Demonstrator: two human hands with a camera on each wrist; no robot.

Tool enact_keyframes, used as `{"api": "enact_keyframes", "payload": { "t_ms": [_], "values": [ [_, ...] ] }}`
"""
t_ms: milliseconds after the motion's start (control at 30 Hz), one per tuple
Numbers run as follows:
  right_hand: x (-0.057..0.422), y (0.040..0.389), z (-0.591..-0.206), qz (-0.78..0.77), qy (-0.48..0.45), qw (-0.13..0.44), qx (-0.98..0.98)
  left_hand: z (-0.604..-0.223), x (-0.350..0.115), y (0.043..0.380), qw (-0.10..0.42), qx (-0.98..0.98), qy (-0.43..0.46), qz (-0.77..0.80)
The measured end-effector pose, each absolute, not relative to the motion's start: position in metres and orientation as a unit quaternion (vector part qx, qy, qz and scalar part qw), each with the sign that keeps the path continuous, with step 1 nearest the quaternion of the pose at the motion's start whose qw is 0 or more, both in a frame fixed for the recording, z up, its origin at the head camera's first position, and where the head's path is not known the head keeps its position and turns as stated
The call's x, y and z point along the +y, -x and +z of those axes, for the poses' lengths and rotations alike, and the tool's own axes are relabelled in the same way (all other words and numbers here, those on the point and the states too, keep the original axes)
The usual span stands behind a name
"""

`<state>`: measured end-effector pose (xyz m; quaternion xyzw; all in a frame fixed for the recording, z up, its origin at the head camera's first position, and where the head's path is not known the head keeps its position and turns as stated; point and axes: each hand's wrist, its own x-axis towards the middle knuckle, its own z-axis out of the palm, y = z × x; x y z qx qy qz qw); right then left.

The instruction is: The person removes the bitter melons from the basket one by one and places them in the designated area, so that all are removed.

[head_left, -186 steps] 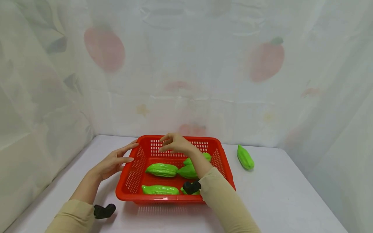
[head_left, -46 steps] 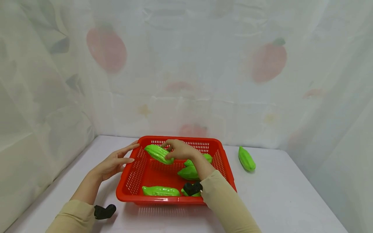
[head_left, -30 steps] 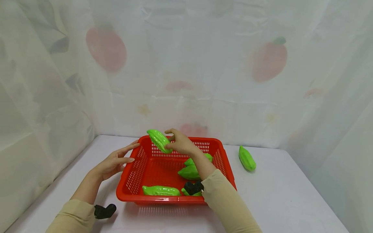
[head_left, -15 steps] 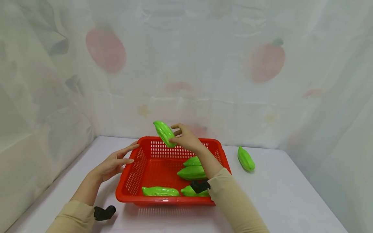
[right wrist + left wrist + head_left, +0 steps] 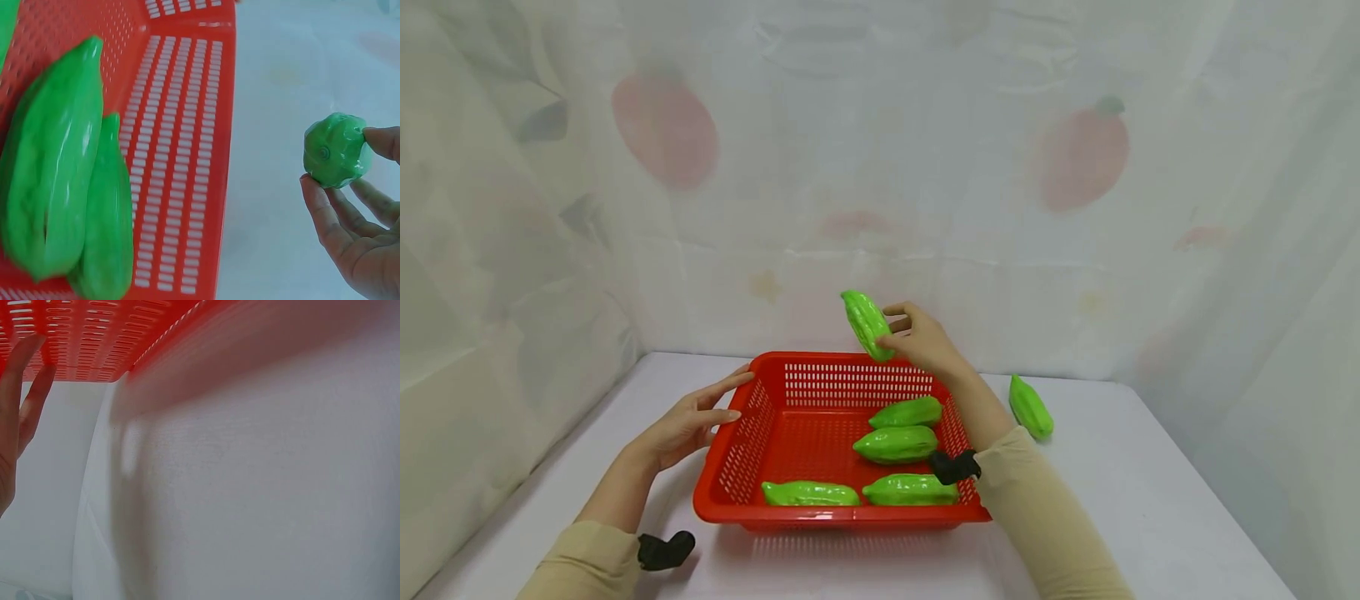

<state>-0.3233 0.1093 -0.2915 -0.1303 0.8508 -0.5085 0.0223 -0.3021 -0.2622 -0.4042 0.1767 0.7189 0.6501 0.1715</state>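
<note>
My right hand (image 5: 925, 340) pinches a ribbed green bitter melon (image 5: 863, 321) by its lower end, thumb on one side and fingers on the other. It is raised over the back rim of a red plastic basket (image 5: 835, 515), its pointed tip up and to the left. The right wrist view shows this bitter melon end-on, beyond the basket's slotted wall. My left hand (image 5: 688, 421) touches the basket's left side with nearly straight fingers. Inside the basket lie several more bitter melons, including a darker one (image 5: 895, 445) on the right and a bright one (image 5: 811, 493) at the front.
Another bitter melon (image 5: 1032, 407) lies on the white-covered table (image 5: 1120, 500) to the right of the basket. White curtains (image 5: 865, 167) with faded fruit prints hang behind and on both sides. A black piece (image 5: 955, 467) sits at each wrist.
My right hand reached into the basket, took hold of a bitter melon from the left middle and lifted it up, back and to the right. The left hand stays at the basket's side.
</note>
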Motion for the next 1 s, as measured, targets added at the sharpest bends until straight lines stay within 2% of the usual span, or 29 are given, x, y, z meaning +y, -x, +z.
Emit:
{"api": "enact_keyframes", "payload": {
  "t_ms": [633,1000],
  "values": [
    [0.156,0.323,-0.29,-0.492,0.111,-0.021,0.863,-0.405,-0.266,0.299,0.166,0.713,-0.187,0.655],
    [0.191,0.324,-0.294,-0.487,0.089,-0.025,0.868,-0.404,-0.264,0.3,0.169,0.716,-0.181,0.653]
  ]
}}
